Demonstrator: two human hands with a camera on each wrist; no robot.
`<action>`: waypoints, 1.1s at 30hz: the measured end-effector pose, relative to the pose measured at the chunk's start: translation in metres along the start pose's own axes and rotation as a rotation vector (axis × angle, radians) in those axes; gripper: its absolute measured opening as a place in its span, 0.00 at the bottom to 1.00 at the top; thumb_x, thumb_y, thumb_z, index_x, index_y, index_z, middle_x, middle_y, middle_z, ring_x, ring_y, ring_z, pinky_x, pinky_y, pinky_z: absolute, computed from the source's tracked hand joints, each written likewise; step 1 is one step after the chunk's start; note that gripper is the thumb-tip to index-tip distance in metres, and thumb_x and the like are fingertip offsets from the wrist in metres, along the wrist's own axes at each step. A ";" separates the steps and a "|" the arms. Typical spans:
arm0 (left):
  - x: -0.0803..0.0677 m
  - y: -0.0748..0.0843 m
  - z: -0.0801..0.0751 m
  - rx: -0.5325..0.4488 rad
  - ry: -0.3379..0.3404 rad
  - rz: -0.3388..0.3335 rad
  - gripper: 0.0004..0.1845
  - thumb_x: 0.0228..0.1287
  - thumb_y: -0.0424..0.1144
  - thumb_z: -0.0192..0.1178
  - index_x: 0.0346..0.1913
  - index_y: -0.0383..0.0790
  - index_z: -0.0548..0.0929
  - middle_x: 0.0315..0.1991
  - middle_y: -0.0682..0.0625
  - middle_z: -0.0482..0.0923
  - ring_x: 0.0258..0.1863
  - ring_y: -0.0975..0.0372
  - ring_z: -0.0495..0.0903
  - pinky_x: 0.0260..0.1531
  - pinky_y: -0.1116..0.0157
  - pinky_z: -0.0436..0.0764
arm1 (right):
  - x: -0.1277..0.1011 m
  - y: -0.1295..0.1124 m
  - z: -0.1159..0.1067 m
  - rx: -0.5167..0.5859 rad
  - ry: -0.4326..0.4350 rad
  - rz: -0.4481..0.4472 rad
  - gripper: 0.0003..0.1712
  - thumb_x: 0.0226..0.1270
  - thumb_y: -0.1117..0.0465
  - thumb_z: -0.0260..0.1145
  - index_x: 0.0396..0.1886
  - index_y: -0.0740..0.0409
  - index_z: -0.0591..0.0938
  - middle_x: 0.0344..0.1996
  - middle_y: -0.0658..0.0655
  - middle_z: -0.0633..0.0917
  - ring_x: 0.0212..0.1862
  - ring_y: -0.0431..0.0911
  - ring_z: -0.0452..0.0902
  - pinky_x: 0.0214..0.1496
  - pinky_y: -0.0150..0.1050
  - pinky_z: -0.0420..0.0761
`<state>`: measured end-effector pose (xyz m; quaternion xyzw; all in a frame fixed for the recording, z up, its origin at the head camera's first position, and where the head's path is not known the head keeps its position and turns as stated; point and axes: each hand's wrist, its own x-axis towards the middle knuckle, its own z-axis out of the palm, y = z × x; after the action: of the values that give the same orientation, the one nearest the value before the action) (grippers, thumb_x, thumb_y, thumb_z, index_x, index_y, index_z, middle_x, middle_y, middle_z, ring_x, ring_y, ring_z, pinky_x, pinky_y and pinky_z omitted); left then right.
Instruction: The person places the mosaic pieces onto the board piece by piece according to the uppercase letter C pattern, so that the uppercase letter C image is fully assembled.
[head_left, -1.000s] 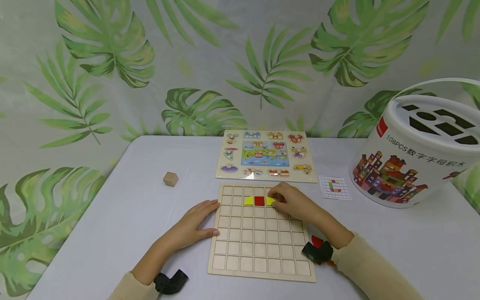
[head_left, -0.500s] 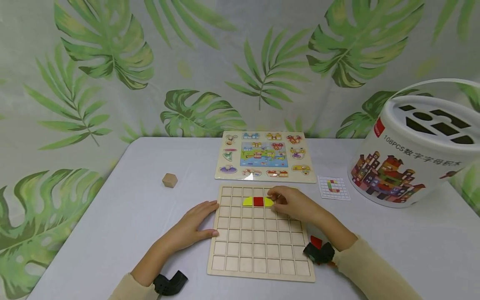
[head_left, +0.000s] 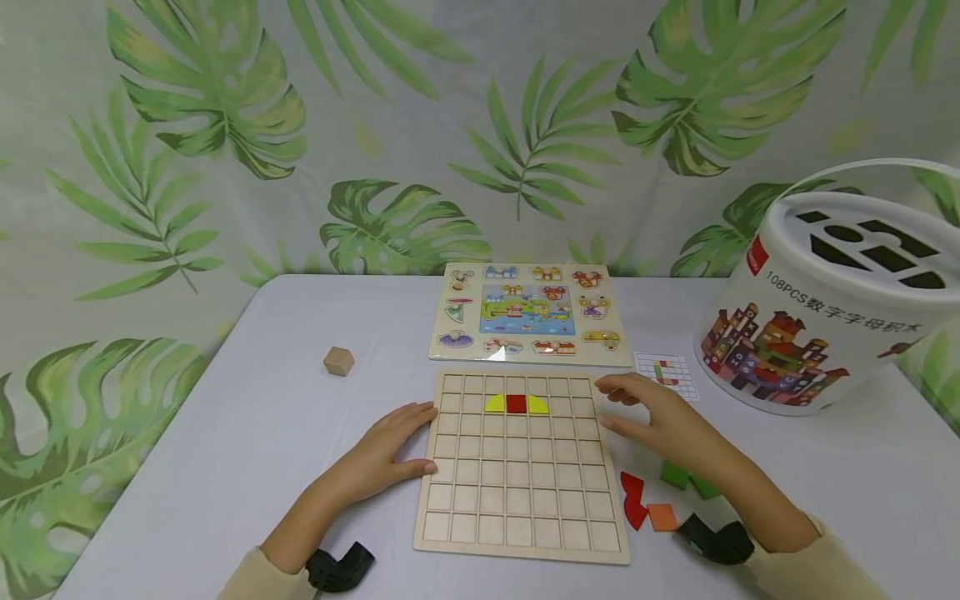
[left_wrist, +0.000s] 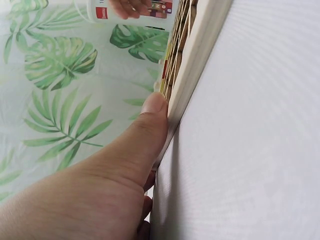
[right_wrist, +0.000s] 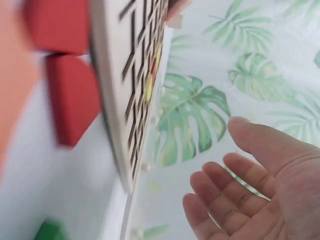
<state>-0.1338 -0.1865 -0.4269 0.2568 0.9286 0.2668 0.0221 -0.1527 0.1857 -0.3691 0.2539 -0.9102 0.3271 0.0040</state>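
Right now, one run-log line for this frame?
left hand: steadies grid board edge | right hand: open, empty, beside board | board: yellow-red-yellow tiles | loose pieces right

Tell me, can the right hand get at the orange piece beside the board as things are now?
Probably yes. The right hand is open and holds nothing, and the orange piece lies uncovered on the table right of the board, beside the forearm.

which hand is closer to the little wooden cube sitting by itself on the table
Left. The left hand rests at the grid board's left edge, just below-right of the wooden cube. The right hand hovers past the board's right edge, farther off.
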 end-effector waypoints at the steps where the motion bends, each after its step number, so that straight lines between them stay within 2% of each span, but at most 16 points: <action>1: 0.000 0.000 0.000 -0.001 0.000 0.000 0.39 0.44 0.61 0.52 0.60 0.49 0.57 0.60 0.58 0.51 0.60 0.62 0.46 0.55 0.59 0.49 | -0.005 0.002 -0.002 -0.010 0.010 0.006 0.24 0.50 0.52 0.61 0.49 0.46 0.69 0.43 0.49 0.74 0.43 0.42 0.68 0.43 0.43 0.69; 8: -0.001 -0.001 0.000 0.003 0.002 0.001 0.39 0.44 0.62 0.52 0.60 0.49 0.57 0.60 0.58 0.52 0.60 0.62 0.46 0.55 0.59 0.49 | -0.038 0.019 -0.008 -0.069 0.028 0.054 0.26 0.47 0.50 0.62 0.47 0.52 0.71 0.42 0.49 0.75 0.41 0.42 0.69 0.41 0.41 0.71; 17: -0.001 -0.001 0.000 -0.002 0.000 0.007 0.39 0.44 0.62 0.51 0.61 0.50 0.56 0.60 0.58 0.51 0.60 0.61 0.46 0.55 0.59 0.49 | -0.064 0.036 -0.003 -0.078 -0.028 0.137 0.29 0.41 0.50 0.66 0.46 0.52 0.71 0.40 0.46 0.75 0.36 0.38 0.71 0.36 0.32 0.73; 23: 0.000 -0.001 0.000 0.003 0.000 0.008 0.39 0.44 0.62 0.51 0.61 0.49 0.56 0.60 0.58 0.51 0.60 0.61 0.46 0.55 0.60 0.49 | -0.071 0.043 -0.003 -0.025 -0.131 0.115 0.29 0.42 0.55 0.67 0.48 0.53 0.70 0.40 0.45 0.75 0.39 0.36 0.71 0.39 0.32 0.73; 25: 0.000 -0.001 0.000 0.008 0.000 0.008 0.40 0.44 0.62 0.51 0.61 0.49 0.56 0.60 0.58 0.51 0.60 0.62 0.46 0.55 0.60 0.49 | -0.071 0.043 -0.003 -0.015 -0.135 0.095 0.29 0.42 0.55 0.67 0.48 0.52 0.70 0.40 0.44 0.75 0.39 0.37 0.71 0.40 0.32 0.73; 29: 0.000 0.000 0.000 0.003 0.000 0.004 0.40 0.44 0.62 0.52 0.61 0.49 0.57 0.60 0.58 0.51 0.60 0.61 0.46 0.55 0.60 0.49 | -0.070 0.040 -0.004 -0.084 -0.139 0.111 0.28 0.41 0.51 0.67 0.45 0.51 0.72 0.40 0.43 0.74 0.40 0.37 0.70 0.41 0.33 0.72; 33: 0.000 0.000 0.000 0.002 -0.001 0.000 0.39 0.44 0.62 0.52 0.60 0.49 0.57 0.60 0.59 0.51 0.60 0.62 0.46 0.55 0.59 0.49 | -0.069 0.039 -0.006 -0.176 -0.145 0.139 0.21 0.39 0.50 0.67 0.36 0.46 0.74 0.34 0.39 0.72 0.38 0.36 0.67 0.42 0.33 0.71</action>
<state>-0.1342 -0.1868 -0.4271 0.2569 0.9289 0.2658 0.0223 -0.1114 0.2466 -0.3997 0.2121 -0.9487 0.2261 -0.0623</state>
